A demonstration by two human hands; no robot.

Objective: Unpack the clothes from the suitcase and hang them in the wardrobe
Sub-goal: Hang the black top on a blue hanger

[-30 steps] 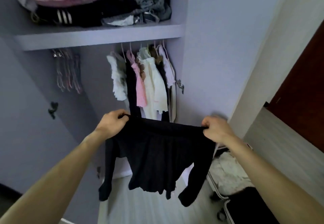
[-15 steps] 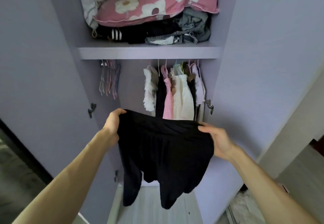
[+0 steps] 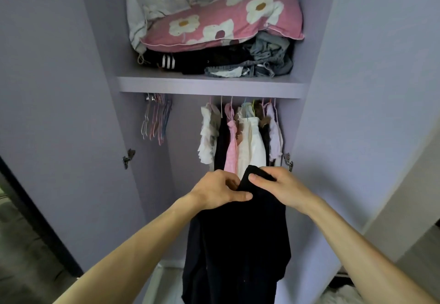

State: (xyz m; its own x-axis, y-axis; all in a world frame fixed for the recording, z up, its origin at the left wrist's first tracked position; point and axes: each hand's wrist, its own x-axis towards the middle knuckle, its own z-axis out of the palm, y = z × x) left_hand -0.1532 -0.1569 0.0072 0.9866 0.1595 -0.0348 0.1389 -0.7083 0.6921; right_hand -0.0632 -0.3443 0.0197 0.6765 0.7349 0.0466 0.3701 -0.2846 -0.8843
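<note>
Wardrobe (image 3: 185, 137) hanging bay: clearance and obstructions.
Open gap between empty hangers (image 3: 156, 120) at left and hung clothes (image 3: 240, 137) packed at right; shelf (image 3: 209, 87) caps the bay above, loaded with floral pillow (image 3: 221, 22) and folded clothes (image 3: 214, 62); black garment (image 3: 238, 244), gripped by left hand (image 3: 219, 189) and right hand (image 3: 281, 187), blocks the lower front.

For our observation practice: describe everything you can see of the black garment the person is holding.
The black garment looks like soft, matte fabric, bunched at the top and hanging limp in folds past the frame's bottom. The left hand and right hand grip its top close together, in front of the hanging clothes. No hanger shows.
</note>
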